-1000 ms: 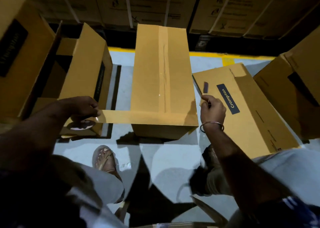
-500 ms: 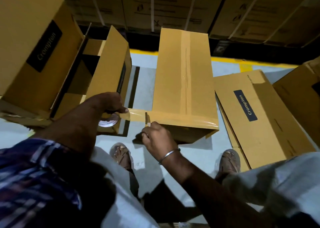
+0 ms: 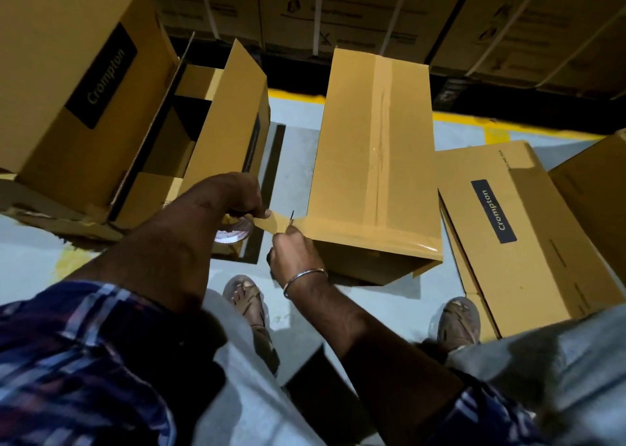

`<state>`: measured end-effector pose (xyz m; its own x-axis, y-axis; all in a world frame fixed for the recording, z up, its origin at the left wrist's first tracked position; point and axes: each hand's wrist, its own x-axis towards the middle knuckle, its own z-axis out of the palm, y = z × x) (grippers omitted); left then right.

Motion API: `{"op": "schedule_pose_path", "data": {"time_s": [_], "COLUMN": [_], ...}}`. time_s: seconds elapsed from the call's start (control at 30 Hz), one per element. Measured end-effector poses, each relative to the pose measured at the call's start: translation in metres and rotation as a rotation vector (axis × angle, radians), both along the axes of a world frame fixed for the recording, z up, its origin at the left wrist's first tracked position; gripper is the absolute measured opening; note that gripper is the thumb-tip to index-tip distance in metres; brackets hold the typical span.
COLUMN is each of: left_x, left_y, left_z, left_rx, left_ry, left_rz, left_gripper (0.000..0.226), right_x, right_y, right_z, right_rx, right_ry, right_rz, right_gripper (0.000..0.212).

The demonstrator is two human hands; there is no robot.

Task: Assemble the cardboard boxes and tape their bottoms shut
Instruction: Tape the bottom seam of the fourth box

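A: Item one, the box (image 3: 376,161)?
B: Long rectangular carton of smooth tan cardboard, standing on the pale grey floor (image 3: 294,161) near its yellow line (image 3: 474,123). A glossy brown strip runs lengthwise along the middle seam of the upward face, slightly wrinkled. A second strip, the tape (image 3: 359,232), crosses the near edge and folds over the right corner.

A: And past the box's left corner?
B: The tape carries on through the air to the roll (image 3: 233,232), a round spool with a pale printed core.

A: Left hand (image 3: 237,194)?
B: Its fingers are curled round the roll, thumb pressing the tape's loose end.

A: Right hand (image 3: 294,252)?
B: Its fingers are closed on a thin dark blade (image 3: 291,216), tip up, touching the tape just beside the box's near left corner. A plain metal bangle (image 3: 305,277) circles the wrist.

A: Other stock?
B: Left of the box, an open carton (image 3: 230,120) with flaps raised, dark inside. Beyond it, at the far left, a big carton (image 3: 78,83) with a black "Crompton" label. To the right, a flat carton (image 3: 508,228) lies folded on the floor, same label. At the far edge of the floor, a wall of strapped cartons (image 3: 372,8), dimly lit.

A: The person?
B: Checked sleeves, pale trousers, brown sandals (image 3: 249,301) on the floor.
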<state>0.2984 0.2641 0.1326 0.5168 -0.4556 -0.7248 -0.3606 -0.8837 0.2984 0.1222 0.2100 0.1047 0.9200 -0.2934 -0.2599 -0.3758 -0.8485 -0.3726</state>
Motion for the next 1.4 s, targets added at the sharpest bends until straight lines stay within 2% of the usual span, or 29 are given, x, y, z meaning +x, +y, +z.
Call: {"op": "schedule_pose_path", "data": {"time_s": [0.13,0.23,0.3,0.4,0.47,0.6,0.7,0.8,0.87,0.93,1.0,1.07,1.13,1.27,1.4], "left_x": [0.003,0.008,0.01,0.014,0.015,0.008,0.006,0.003,0.003,0.003,0.004,0.003,0.001,0.001,0.001], "left_y": [-0.003,0.0,0.005,0.012,0.014,0.011,0.008,0.006,0.006,0.007,0.006,0.005,0.002,0.004,0.006], "left_z": [0.001,-0.003,-0.004,-0.001,0.002,0.009,0.012,0.016,0.018,0.018,0.017,0.017,0.017,0.017,0.017], "left_rx": [0.035,0.039,0.033,-0.017,-0.055,-0.093,-0.096,-0.105,-0.112,-0.106,-0.099,-0.107,-0.122,-0.133,-0.148], "left_ry": [-0.07,-0.203,-0.282,-0.343,-0.345,-0.352,-0.349,-0.346,-0.341,-0.331,-0.326,-0.321,-0.317,-0.304,-0.314], "left_rz": [-0.005,0.018,0.069,0.176,0.241,0.258,0.257,0.247,0.229,0.222,0.215,0.207,0.2,0.187,0.196], "left_gripper": [0.036,0.035,0.038,0.034,0.033,0.031,0.034,0.033,0.032,0.031,0.031,0.031,0.031,0.029,0.029], "right_x": [-0.02,-0.037,-0.046,-0.055,-0.05,-0.031,-0.019,-0.013,-0.014,-0.022,-0.03,-0.035,-0.033,-0.017,-0.01], "right_y": [0.008,0.011,0.01,-0.015,-0.052,-0.141,-0.184,-0.205,-0.204,-0.19,-0.169,-0.145,-0.129,-0.117,-0.12], "right_z": [-0.014,-0.018,-0.009,0.021,0.034,0.041,0.038,0.027,0.023,0.023,0.019,0.008,-0.006,-0.015,-0.017], "right_rx": [0.009,0.058,0.029,-0.003,0.028,0.187,0.179,0.117,0.061,-0.066,-0.129,-0.074,-0.056,-0.038,-0.105], "right_ry": [0.119,0.156,0.111,-0.086,-0.178,-0.341,-0.236,-0.084,-0.102,-0.201,-0.345,-0.356,-0.272,-0.232,-0.149], "right_rz": [0.055,0.066,0.11,0.087,0.008,-0.331,-0.48,-0.516,-0.513,-0.451,-0.25,0.058,0.291,0.343,0.417], "right_gripper": [0.019,0.023,0.024,0.025,0.022,0.021,0.021,0.031,0.033,0.023,0.008,0.016,0.025,0.032,0.033]}}
